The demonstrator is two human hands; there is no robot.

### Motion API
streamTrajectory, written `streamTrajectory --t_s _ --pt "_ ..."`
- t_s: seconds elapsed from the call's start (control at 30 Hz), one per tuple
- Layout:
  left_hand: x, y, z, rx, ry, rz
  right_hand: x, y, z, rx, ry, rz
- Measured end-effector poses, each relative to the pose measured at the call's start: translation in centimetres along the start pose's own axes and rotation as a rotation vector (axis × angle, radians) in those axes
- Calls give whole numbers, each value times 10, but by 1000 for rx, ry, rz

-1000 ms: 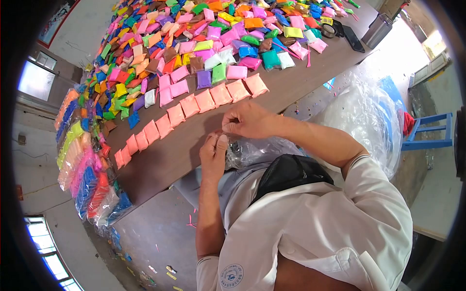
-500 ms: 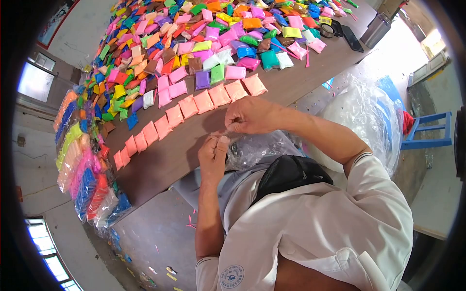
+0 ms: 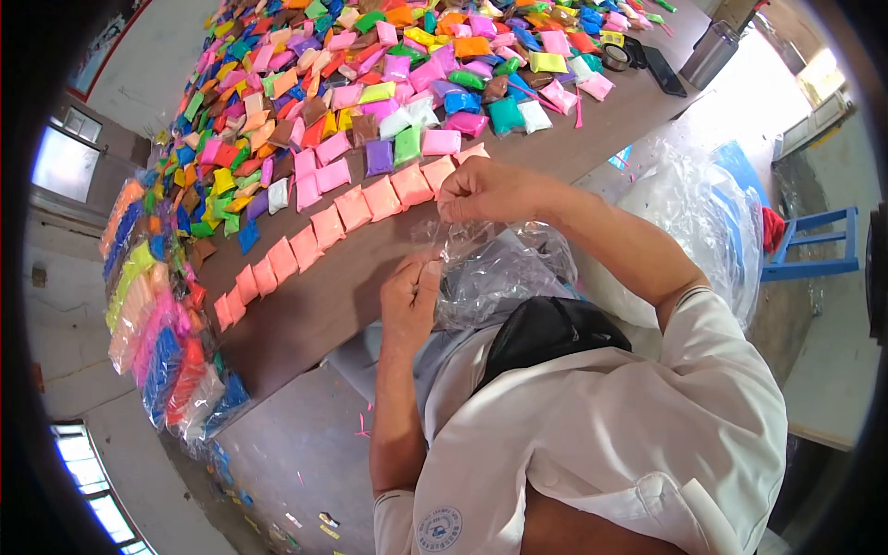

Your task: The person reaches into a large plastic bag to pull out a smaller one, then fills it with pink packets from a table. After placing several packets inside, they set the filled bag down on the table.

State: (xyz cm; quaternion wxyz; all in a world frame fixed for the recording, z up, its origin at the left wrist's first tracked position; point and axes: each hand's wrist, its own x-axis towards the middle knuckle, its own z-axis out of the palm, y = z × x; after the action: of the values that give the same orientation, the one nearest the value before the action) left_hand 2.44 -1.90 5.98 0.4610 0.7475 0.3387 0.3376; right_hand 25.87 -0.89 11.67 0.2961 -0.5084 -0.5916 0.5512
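Brown wood-grain surface carries the whole spread. Far half is covered by a loose heap of small coloured packets, mixed hues with no sorting visible. Along the near edge of that heap runs a single row of salmon-pink packets, laid side by side and touching; the even line reads as deliberate grouping by colour, judged from the layout only. Filled clear sleeves of packets, one colour per sleeve, hang off the left edge of the surface.

Large clear plastic sack sits on the floor beyond the right edge. A dark phone, a tape roll and a metal cup lie at the far right corner.

Clear plastic bag is held over the near edge, against the person's lap. Left hand pinches its lower rim, clenched on the film. Right hand pinches the upper rim, fingers closed on it; the two grips draw the film taut between them, mouth apparently spread.

Writing: a round printed emblem on the white sleeve, text too small to read. No packet labels legible.
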Motion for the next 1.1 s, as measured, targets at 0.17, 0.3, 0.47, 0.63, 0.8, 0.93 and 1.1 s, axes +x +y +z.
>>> streamTrajectory --t_s 0.17,0.3,0.47,0.63,0.8,0.93,1.1 --pt "-6 -11 -6 -20 30 -39 0 7 -5 -92 -88 -176" --pt "-7 -9 -11 -59 67 -98 -13 19 -13 -470 63 -310" --pt "-10 -12 -18 -63 85 -139 -23 22 -21 -620 103 -70" --pt "-13 -11 -16 -44 53 -131 -35 26 -35 -508 111 -116" --pt "-12 -16 -22 3 122 -238 -51 25 -48 -622 173 -52" --pt "-12 -19 -24 -63 178 -221 -60 38 -47 -571 257 -82" --pt "-11 -13 -27 4 214 -211 -74 47 -51 -733 204 81"
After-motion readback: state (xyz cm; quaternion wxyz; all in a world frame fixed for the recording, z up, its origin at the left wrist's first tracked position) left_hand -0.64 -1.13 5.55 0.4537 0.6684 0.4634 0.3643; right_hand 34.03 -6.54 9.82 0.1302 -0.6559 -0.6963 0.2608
